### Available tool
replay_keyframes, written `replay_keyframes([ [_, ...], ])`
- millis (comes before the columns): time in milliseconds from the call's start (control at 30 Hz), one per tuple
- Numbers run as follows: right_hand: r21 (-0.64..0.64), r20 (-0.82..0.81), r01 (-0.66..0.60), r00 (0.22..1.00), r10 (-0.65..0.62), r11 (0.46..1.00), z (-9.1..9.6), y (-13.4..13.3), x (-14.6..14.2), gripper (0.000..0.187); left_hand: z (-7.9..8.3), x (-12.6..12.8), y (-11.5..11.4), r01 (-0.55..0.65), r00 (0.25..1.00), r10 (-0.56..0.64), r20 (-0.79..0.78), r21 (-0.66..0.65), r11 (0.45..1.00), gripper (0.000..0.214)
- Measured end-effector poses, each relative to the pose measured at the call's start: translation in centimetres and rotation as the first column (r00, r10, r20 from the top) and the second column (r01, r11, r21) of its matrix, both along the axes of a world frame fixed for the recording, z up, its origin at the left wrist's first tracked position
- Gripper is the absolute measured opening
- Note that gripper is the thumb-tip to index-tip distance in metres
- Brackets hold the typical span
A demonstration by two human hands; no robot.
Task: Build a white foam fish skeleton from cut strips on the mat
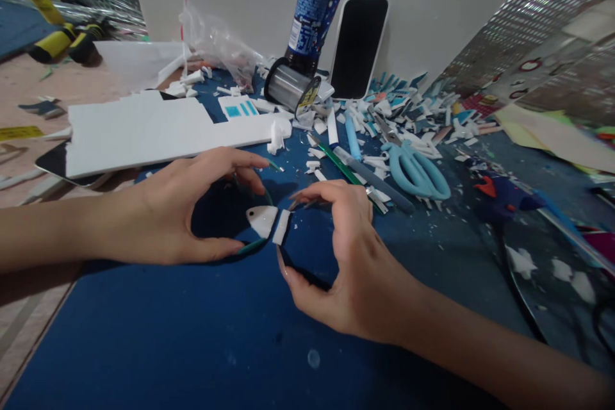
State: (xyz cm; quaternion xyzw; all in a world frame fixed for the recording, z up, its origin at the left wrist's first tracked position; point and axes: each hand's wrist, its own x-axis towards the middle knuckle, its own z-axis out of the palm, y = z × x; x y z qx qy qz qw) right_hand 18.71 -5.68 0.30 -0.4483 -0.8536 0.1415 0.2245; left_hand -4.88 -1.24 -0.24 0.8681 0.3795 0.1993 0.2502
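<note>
A small white foam piece shaped like a fish head [262, 221], with a dark dot near its tip, lies on the blue mat [158, 333]. My left hand [177, 205] curves around it, with long green nails at its upper and lower edges. Just right of it, a narrow gap away, is a short white foam strip [281, 227]. My right hand [346, 250] has this strip between the nails of thumb and forefinger. Both palms are raised off the pieces.
Behind my hands are a white foam sheet [144, 131], a wire spool [291, 86], a bottle [317, 6] and a leaning phone [359, 48]. Foam scraps, a green pen [339, 161] and blue-handled scissors [416, 170] lie right of centre. A glue gun [504, 198] with its cable is farther right.
</note>
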Motion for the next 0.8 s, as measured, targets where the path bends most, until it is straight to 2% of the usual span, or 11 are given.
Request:
replay_keyframes([
  [800,-0.002,0.008,0.004,1.000,-0.004,1.000,0.04,0.11,0.15,0.044,-0.04,-0.01,-0.02,-0.005,1.000,0.005,-0.006,-0.001,1.000,0.069],
])
